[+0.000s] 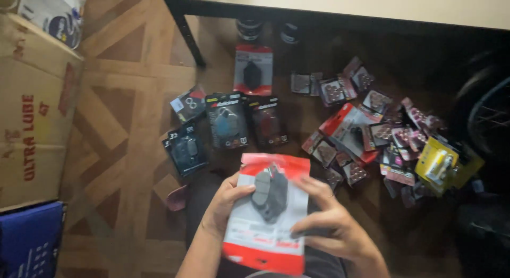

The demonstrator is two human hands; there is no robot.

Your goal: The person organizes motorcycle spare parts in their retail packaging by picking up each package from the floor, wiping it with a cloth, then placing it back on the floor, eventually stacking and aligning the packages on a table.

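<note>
Here, both hands are holding one pack (268, 214) in front of the person, above the lap. It is a flat blister card, red at top and bottom and white in the middle, with grey pads sealed under clear plastic at its centre. The left hand (226, 206) is gripping the pack's left edge, thumb lying across the front near the grey pads. The right hand (332, 225) is clasping the right edge, its fingers (313, 188) curling over the front and the thumb pressing lower down on the white part. Both grips are closed on the card, which is tilting slightly to the right.

Beyond it, on the floor (122, 124) of patterned wood, more packs are lying. A second red card (253, 69) is resting farthest off, near a black table leg (188, 36). Four dark packs (226, 121) are sitting in a loose row between that card and the hands. To the right, a heap (366, 134) of small blister packs is spreading out, with a yellow pack (438, 162) at its near right edge. A cardboard box (32, 113) is standing at the left, a blue box (29, 238) just below it. A wheel (486, 113) is partly showing at far right, in shadow.
</note>
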